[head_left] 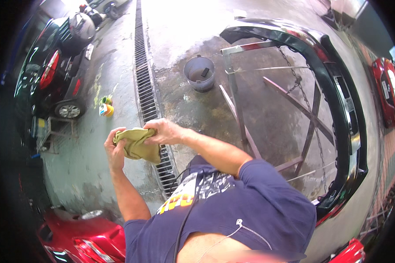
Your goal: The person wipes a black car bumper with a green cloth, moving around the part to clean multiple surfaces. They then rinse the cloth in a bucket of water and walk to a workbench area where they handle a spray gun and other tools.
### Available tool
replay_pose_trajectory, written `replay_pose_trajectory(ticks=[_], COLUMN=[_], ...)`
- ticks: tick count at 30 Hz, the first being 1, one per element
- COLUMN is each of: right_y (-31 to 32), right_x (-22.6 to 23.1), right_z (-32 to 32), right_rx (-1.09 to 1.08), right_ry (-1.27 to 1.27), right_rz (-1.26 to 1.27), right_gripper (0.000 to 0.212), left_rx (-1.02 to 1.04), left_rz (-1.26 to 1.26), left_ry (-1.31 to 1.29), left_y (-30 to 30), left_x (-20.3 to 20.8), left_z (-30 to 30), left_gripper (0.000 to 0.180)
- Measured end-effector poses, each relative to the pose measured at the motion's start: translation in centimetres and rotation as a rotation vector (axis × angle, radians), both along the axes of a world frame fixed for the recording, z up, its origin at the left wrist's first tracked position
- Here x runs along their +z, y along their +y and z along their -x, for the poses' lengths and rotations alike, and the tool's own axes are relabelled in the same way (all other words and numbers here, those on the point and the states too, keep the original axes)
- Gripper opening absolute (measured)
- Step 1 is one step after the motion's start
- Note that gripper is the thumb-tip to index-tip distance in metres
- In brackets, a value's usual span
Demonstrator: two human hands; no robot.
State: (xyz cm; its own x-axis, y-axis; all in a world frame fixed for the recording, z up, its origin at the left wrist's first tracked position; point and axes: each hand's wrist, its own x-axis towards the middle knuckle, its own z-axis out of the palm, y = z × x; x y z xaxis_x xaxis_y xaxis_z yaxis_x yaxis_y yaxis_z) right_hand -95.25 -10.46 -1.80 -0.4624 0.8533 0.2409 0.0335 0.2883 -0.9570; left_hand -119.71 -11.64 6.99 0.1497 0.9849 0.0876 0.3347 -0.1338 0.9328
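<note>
Your view is bright, with light flooding in at the top, where glare bleaches the wet floor (pixel 184 26). Reflections streak the black car bumper (pixel 343 127). The fisheye bends straight edges and drops your corners into black; a soft blur smears the lower edge.

A yellow-green cloth (pixel 141 148), creased and doubled into a loose, uneven bundle, is held up in the air between the left hand (pixel 115 148) and right hand (pixel 164 131), its lower right corner free.
</note>
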Motion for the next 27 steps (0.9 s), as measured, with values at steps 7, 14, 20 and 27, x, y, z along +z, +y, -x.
replay_pose_trajectory(ticks=[7, 14, 20, 27], right_y=[15.4, 27.5, 38.7, 44.4], right_x=[0.4, -3.6, -13.8, -22.6], right_z=[-7.6, -12.8, -16.0, -19.2], right_rx=[-0.335, -0.719, -1.126, -1.314], right_ry=[-0.046, -0.074, 0.070, 0.052], right_rz=[0.222, 0.261, 0.316, 0.550], right_gripper=[0.043, 0.030, 0.029, 0.024], left_rx=[-0.141, -0.177, -0.300, -0.634], left_rz=[-0.013, -0.049, 0.598, 0.660], left_ry=[0.061, 0.326, -0.167, -0.053], left_y=[23.4, 43.5, 54.2, 61.9], left_x=[-2.1, -7.5, -18.2, -27.8], left_z=[-4.6, -12.8, -21.9, -31.8], left_gripper=[0.020, 0.028, 0.021, 0.037])
